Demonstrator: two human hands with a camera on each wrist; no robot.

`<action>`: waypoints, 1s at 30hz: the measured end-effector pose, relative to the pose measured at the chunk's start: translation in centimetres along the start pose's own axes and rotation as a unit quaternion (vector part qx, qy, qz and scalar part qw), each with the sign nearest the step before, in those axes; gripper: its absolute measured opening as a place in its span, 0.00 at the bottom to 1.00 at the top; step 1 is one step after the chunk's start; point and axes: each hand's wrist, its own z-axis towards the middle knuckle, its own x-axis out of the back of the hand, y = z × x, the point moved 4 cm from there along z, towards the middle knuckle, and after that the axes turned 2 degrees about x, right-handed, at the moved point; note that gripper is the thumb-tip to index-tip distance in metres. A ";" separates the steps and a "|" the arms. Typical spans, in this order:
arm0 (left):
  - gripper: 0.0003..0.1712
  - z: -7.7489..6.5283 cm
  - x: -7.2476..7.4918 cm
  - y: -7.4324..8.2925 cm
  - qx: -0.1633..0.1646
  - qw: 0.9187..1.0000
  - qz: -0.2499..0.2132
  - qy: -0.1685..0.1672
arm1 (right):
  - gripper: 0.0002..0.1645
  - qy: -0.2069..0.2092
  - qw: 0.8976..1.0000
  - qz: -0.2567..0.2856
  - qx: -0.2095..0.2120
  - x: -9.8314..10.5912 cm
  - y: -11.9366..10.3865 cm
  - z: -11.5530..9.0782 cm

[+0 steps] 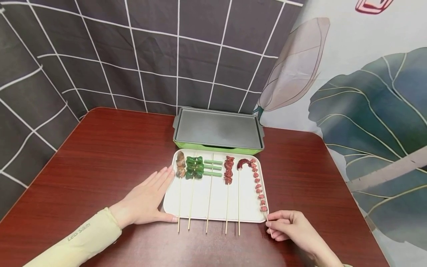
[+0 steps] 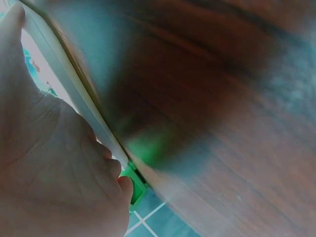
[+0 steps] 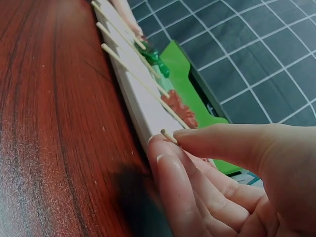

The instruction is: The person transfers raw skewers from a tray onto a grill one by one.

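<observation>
A white tray (image 1: 250, 209) holds several skewers with their sticks over its front edge. My right hand (image 1: 293, 228) pinches the stick (image 3: 168, 136) of the rightmost skewer of small red pieces (image 1: 258, 186) between thumb and fingers. My left hand (image 1: 145, 200) rests on the tray's left side, fingers straight, thumb by the front corner. Nearest it is a skewer of brownish pieces (image 1: 180, 165). Then come a skewer of dark green pieces (image 1: 194, 168), one of green stalks (image 1: 213, 167), one of red folded pieces (image 1: 228, 170) and one with a curled dark red tentacle-like piece (image 1: 244, 163).
Directly behind the tray stands a green griddle (image 1: 218, 128) with a flat dark grey plate. All of it is on a reddish-brown wooden table (image 1: 116, 148). A dark grid-patterned cloth (image 1: 153, 55) hangs behind, and a leaf-patterned one (image 1: 373, 104) is at right.
</observation>
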 end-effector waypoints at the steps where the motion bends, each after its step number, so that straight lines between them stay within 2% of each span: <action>1: 0.72 0.0 0.0 0.0 0.001 1.000 0.000 -0.001 | 0.19 0.001 1.000 0.002 0.000 0.0 0.0 0.0; 15: 0.73 0.1 -0.4 -0.2 0.006 1.000 0.007 -0.003 | 0.22 0.014 1.000 0.018 0.021 0.3 -0.2 -0.3; 25: 0.73 0.1 -0.1 0.0 0.005 1.000 0.004 0.000 | 0.19 -0.010 1.000 0.012 0.025 0.4 -0.8 -1.1; 30: 0.73 0.1 0.0 0.1 0.004 1.000 0.006 -0.001 | 0.19 -0.018 0.999 0.004 0.042 0.4 -1.4 -1.5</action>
